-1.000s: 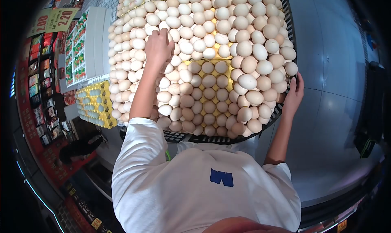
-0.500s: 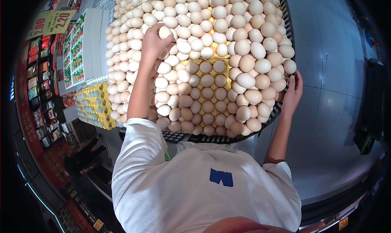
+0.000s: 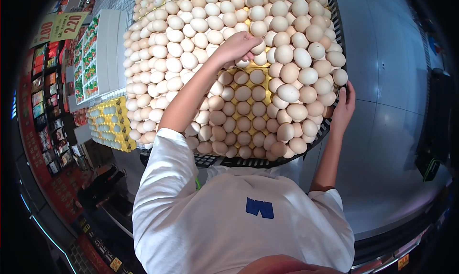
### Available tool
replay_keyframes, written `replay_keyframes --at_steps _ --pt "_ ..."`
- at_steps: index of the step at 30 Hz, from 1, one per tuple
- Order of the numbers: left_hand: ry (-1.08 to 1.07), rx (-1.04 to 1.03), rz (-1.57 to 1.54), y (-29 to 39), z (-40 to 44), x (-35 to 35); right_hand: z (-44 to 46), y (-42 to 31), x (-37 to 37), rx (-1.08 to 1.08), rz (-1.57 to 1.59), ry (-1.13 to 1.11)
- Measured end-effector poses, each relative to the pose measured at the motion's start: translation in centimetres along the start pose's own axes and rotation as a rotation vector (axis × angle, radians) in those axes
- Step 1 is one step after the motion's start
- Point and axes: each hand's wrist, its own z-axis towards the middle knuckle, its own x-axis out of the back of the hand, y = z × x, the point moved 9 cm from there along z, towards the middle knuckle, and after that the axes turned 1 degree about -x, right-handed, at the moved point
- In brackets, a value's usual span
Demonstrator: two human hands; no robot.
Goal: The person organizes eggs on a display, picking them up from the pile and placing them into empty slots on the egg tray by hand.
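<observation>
My left hand (image 3: 237,49) reaches over a large pile of eggs, its fingers curled around a pale egg (image 3: 258,47) that is partly hidden by them. Just below the hand, a yellow egg tray (image 3: 267,85) shows between rows of brown eggs (image 3: 243,109). Loose eggs (image 3: 288,93) are heaped higher on the right side. My right hand (image 3: 344,109) grips the black rim of the basket (image 3: 340,34) at the right edge, its thumb close to the outermost eggs.
Yellow trays of bluish eggs (image 3: 109,123) stand at the left, beside white boxes with red and green print (image 3: 88,58). Price signs (image 3: 60,27) hang over shelves of packaged goods (image 3: 48,111). Grey floor (image 3: 382,82) lies to the right. A person in dark clothes (image 3: 100,185) is at lower left.
My left hand has moved right across the pile, from the left-hand eggs to above the yellow tray. My right hand has stayed at the basket rim.
</observation>
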Motion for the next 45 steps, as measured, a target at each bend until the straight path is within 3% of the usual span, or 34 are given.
replay_keyframes --at_steps 3,5,8,17,21,23,36,40,44,45 --pt "-0.027 -0.005 0.072 0.3 0.9 -0.9 0.2 -0.1 0.1 0.018 -0.003 0.001" --pt "0.172 -0.115 0.213 1.2 0.7 0.1 -0.1 -0.6 -0.1 0.012 -0.012 -0.001" --pt "0.127 -0.085 0.393 1.6 0.5 -0.4 0.0 -0.2 0.0 0.026 -0.016 -0.001" --pt "0.163 -0.116 0.471 1.9 1.1 -0.7 0.0 -0.2 0.0 -0.008 -0.015 -0.001" --pt "0.184 -0.104 0.454 1.7 0.9 -0.8 0.0 -0.1 0.0 -0.001 -0.008 0.007" --pt "0.319 -0.226 0.457 2.1 0.8 0.0 0.1 0.0 0.1 -0.008 0.004 0.006" --pt "0.256 -0.085 0.274 0.3 -1.8 1.8 0.1 0.0 0.0 0.011 0.017 0.000" --pt "0.373 -0.114 0.373 1.3 -6.5 4.9 0.1 -0.1 0.0 0.006 -0.012 0.012" --pt "0.663 -0.344 1.060 2.2 -10.6 8.7 0.1 0.1 0.1 0.012 -0.015 0.008" --pt "0.630 -0.292 1.104 1.7 -11.0 9.5 0.1 0.2 0.1 0.010 -0.015 0.008"
